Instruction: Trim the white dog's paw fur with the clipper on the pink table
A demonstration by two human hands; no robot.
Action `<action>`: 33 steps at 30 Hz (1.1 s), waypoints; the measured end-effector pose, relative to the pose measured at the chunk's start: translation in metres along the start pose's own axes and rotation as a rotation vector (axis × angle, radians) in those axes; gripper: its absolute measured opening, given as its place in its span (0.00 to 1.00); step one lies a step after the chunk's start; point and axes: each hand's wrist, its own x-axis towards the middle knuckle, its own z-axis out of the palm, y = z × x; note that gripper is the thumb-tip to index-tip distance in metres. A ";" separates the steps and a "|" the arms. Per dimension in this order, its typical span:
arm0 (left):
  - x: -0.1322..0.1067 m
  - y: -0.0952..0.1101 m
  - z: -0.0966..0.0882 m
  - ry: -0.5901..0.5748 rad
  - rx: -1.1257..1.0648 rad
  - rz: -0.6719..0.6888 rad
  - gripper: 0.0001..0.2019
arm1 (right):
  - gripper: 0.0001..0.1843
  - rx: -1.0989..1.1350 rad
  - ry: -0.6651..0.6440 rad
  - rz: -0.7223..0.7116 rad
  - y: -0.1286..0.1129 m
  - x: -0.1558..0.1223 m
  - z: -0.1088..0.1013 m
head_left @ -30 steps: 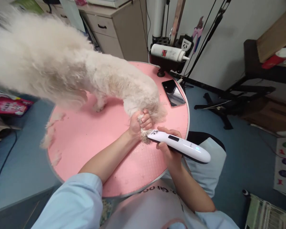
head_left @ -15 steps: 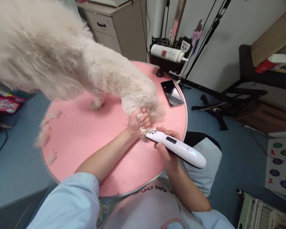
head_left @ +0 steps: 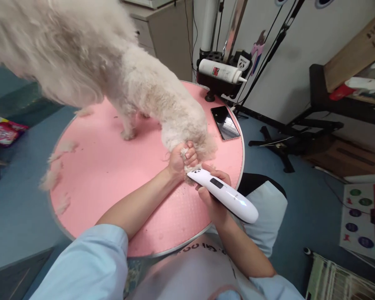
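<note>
My left hand (head_left: 178,161) is wrapped tight around the dog's paw (head_left: 187,160). My right hand (head_left: 213,196) grips the white trimmer (head_left: 222,195), its tip touching the paw above the pink worktop (head_left: 112,166).

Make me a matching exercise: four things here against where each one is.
Things:
1. clipper
2. leg
3. phone
4. bottle

Places:
A. lying on the black tray
B. gripped in the left hand
C. held in the right hand
D. flat on the pink table

Pairs: 1-C, 2-B, 3-D, 4-A
</note>
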 end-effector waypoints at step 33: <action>0.000 -0.005 0.000 -0.001 0.053 0.020 0.13 | 0.21 -0.074 0.000 -0.265 -0.001 -0.004 0.001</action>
